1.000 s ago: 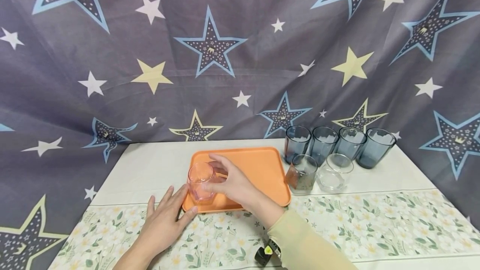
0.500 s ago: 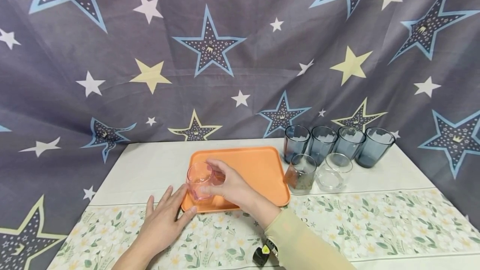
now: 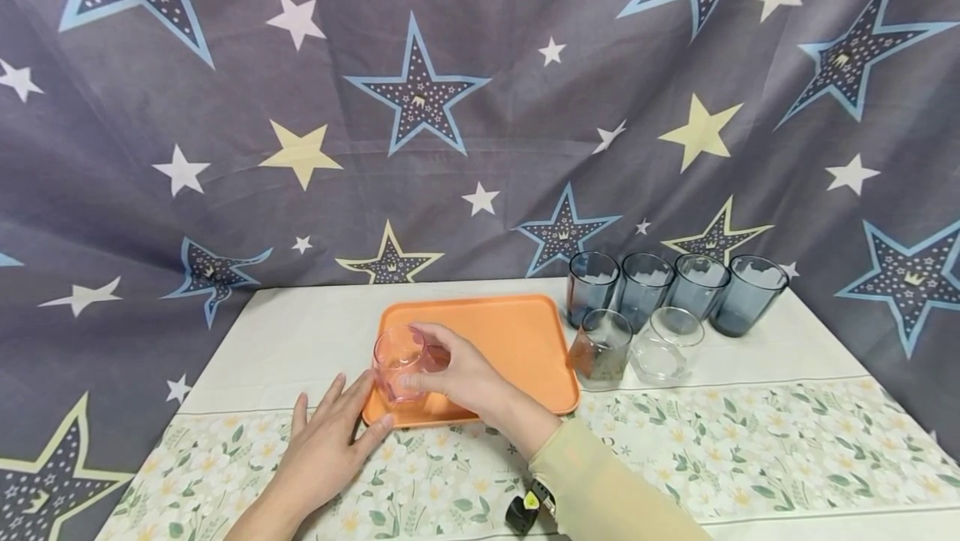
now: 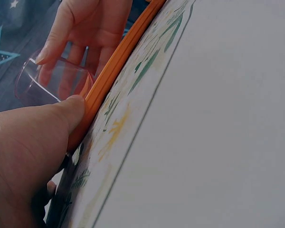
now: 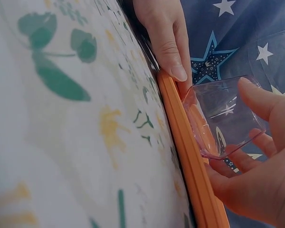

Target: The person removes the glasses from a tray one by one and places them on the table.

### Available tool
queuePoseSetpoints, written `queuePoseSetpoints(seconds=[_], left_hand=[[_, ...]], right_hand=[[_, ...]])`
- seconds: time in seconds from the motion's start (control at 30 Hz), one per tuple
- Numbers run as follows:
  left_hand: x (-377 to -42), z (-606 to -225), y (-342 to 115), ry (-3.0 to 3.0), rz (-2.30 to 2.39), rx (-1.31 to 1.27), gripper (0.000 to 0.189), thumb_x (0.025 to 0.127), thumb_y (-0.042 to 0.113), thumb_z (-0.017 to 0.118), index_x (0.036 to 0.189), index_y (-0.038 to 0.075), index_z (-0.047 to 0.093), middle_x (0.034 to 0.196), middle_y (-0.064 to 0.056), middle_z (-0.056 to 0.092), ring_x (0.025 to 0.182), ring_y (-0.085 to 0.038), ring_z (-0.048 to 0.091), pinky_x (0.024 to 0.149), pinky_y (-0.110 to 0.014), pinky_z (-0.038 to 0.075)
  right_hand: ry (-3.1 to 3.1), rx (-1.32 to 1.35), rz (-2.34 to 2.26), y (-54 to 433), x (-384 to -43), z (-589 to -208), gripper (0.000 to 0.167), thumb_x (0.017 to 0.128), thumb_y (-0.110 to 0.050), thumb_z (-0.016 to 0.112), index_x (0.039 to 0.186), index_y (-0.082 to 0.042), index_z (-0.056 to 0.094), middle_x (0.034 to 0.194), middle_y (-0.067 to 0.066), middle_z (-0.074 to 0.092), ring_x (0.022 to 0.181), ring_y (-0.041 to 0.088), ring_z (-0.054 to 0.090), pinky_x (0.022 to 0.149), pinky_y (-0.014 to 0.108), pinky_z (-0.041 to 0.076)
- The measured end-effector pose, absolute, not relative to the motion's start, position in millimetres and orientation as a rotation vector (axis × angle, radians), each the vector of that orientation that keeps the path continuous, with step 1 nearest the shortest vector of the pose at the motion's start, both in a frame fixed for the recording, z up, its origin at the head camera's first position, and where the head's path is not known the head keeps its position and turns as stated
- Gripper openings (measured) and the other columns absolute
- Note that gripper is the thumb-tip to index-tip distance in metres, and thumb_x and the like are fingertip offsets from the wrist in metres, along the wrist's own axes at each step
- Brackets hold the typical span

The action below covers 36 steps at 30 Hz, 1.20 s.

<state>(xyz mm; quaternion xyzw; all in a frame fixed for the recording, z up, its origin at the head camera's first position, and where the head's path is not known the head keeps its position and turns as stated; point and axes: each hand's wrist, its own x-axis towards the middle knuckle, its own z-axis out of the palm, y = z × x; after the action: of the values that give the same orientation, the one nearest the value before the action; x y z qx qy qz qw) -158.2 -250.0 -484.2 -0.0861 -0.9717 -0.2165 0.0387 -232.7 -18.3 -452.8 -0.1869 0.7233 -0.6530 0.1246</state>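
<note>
A pink see-through glass (image 3: 395, 356) stands upright at the left end of an orange tray (image 3: 517, 345). My right hand (image 3: 467, 376) holds the glass from its right side; in the right wrist view the thumb lies on one side of the glass (image 5: 223, 116) and curled fingers on the other. My left hand (image 3: 330, 445) lies by the front left corner of the tray with fingers spread and fairly straight, its fingertips at the rim close to the glass. In the left wrist view its thumb (image 4: 76, 107) meets the tray's edge (image 4: 118, 61).
Several blue-grey glasses (image 3: 647, 291) stand in a row at the back right. In front of them, a grey-tinted glass (image 3: 606, 351) sits right beside the tray's right edge, next to a clear glass (image 3: 666, 358). A star-patterned curtain (image 3: 480, 107) hangs behind the table.
The right hand's fingers have lowered slightly and come in closer around the pink glass. The glass and the left hand have hardly moved.
</note>
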Motion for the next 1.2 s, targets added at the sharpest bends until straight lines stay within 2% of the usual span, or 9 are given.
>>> queuePoseSetpoints(seconds=[0.47,0.63,0.83,1.2], left_hand=[[-158.4,-484.0,-250.0,-2.980,-0.670,-0.262,0.087,0.109,0.067,0.056,0.172,0.009,0.041,0.171,-0.015,0.047,0.164,-0.048,0.026,0.123,-0.081,-0.003],[-158.1,-483.7,-250.1,-2.976,-0.668,-0.261,0.086,0.109,0.067,0.056,0.172,0.010,0.040,0.170,-0.015,0.047,0.164,-0.048,0.026,0.123,-0.081,-0.003],[-157.8,-483.3,-250.3,-2.977,-0.662,-0.259,0.087,0.109,0.069,0.055,0.172,0.010,0.040,0.171,-0.015,0.047,0.164,-0.048,0.026,0.123,-0.080,-0.002],[-157.1,-484.3,-250.3,-2.978,-0.676,-0.265,0.087,0.110,0.068,0.055,0.172,0.010,0.040,0.171,-0.015,0.047,0.164,-0.048,0.026,0.123,-0.081,-0.003]], right_hand=[[2.132,-0.543,-1.891,-17.5,-231.9,-451.7,0.073,0.095,-0.016,0.091,0.160,-0.021,0.058,0.161,0.010,0.058,0.147,0.033,0.055,0.125,0.052,0.040],[2.128,-0.518,-1.916,-17.3,-232.5,-450.9,0.072,0.091,-0.012,0.093,0.156,-0.020,0.062,0.153,0.010,0.064,0.140,0.031,0.060,0.122,0.050,0.045],[2.128,-0.508,-1.937,-17.0,-232.7,-450.4,0.071,0.088,-0.010,0.096,0.152,-0.021,0.066,0.144,0.008,0.069,0.129,0.023,0.065,0.117,0.046,0.050],[2.131,-0.490,-1.944,-15.9,-231.1,-450.4,0.072,0.087,-0.010,0.097,0.152,-0.020,0.066,0.146,0.009,0.067,0.126,0.021,0.065,0.116,0.051,0.050]])
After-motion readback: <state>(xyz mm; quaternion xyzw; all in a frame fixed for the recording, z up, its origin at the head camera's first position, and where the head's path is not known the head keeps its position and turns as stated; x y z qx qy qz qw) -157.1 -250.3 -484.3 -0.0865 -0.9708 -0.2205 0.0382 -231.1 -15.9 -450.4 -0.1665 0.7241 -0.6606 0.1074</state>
